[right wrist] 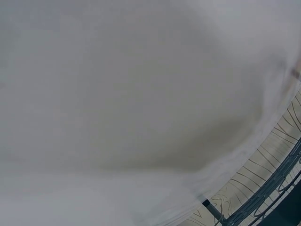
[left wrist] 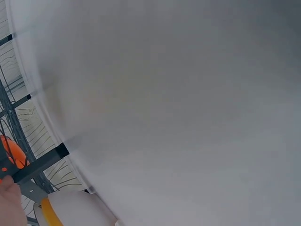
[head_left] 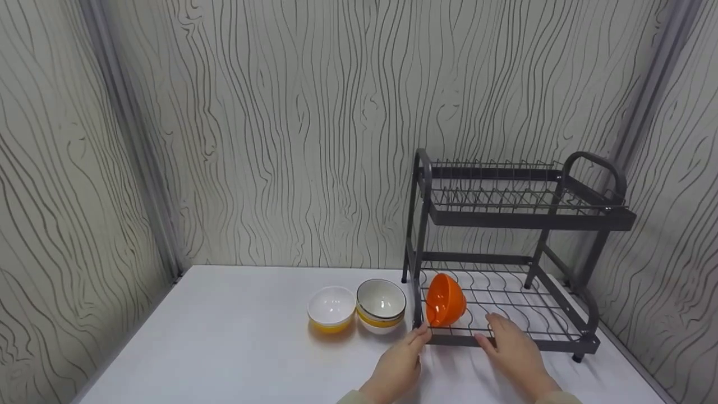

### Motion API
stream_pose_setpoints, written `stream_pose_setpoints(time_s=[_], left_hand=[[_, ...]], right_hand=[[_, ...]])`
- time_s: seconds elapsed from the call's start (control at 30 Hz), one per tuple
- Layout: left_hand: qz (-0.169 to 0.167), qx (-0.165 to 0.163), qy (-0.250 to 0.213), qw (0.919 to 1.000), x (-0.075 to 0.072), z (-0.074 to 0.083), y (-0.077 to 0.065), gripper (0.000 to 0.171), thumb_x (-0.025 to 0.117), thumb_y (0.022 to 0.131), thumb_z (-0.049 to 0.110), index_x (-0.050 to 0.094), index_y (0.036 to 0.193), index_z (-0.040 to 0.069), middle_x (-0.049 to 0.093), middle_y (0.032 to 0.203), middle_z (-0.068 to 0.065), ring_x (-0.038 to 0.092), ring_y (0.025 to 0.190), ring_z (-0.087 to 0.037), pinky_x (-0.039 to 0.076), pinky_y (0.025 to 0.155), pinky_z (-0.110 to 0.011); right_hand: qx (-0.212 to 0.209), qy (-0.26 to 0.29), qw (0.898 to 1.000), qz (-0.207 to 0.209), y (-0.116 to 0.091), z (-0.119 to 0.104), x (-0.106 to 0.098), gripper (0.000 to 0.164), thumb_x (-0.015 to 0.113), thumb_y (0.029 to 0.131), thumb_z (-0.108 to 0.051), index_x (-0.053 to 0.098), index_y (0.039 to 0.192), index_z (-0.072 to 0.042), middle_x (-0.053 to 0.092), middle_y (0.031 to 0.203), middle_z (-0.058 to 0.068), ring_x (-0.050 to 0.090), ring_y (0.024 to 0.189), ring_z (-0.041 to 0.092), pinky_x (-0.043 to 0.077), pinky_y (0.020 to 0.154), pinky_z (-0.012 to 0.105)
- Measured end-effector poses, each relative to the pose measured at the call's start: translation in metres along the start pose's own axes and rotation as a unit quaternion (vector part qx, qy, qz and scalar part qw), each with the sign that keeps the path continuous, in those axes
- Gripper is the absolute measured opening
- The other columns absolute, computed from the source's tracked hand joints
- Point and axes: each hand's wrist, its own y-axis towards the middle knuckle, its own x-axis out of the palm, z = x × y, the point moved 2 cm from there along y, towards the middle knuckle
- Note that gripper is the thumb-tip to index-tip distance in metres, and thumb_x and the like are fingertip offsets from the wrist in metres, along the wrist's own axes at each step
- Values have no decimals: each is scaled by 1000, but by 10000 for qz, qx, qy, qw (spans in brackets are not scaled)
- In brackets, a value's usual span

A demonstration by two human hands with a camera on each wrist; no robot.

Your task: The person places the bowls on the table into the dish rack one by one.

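Note:
An orange bowl [head_left: 447, 300] stands tilted on its side on the lower tier of the dark metal dish rack [head_left: 527, 342], its opening facing left. My left hand [head_left: 397, 363] is at the rack's front left corner, fingertips by the bowl's lower edge; whether they touch bowl or rail is unclear. A sliver of that hand [left wrist: 10, 205] shows in the left wrist view, beside the rack's corner and the orange bowl [left wrist: 15, 153]. My right hand [head_left: 516, 353] is at the front rail, right of the bowl and apart from it, thumb and fingers spread.
Left of the rack, a white-and-yellow bowl [head_left: 331, 308] sits beside a stack of bowls [head_left: 381, 303] on the white table [head_left: 241, 336]. The rack's upper tier [head_left: 505, 197] overhangs the lower one. Patterned walls [head_left: 280, 140] enclose the table's back and sides.

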Motion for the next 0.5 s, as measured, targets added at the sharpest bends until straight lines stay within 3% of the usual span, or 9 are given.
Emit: stream_pose_setpoints(time_s=[0.27, 0.5], left_hand=[[-159, -40, -92, 9998, -1, -1, 0, 59, 62, 80, 2, 48, 133, 23, 40, 145, 12, 48, 125, -9, 46, 99, -25], [-284, 67, -32, 9996, -2, -5, -2, 61, 61, 81, 3, 45, 135, 25, 36, 148, 11, 47, 127, -12, 46, 101, -29]], right_hand=[[-232, -414, 9988, 75, -1, -2, 3, 49, 53, 89, -42, 59, 116, -2, 55, 125, 23, 49, 118, 40, 38, 102, 54], [-260, -416, 9986, 181, -2, -4, 2, 43, 53, 89, -44, 64, 107, -6, 59, 120, 19, 53, 114, 38, 39, 101, 53]])
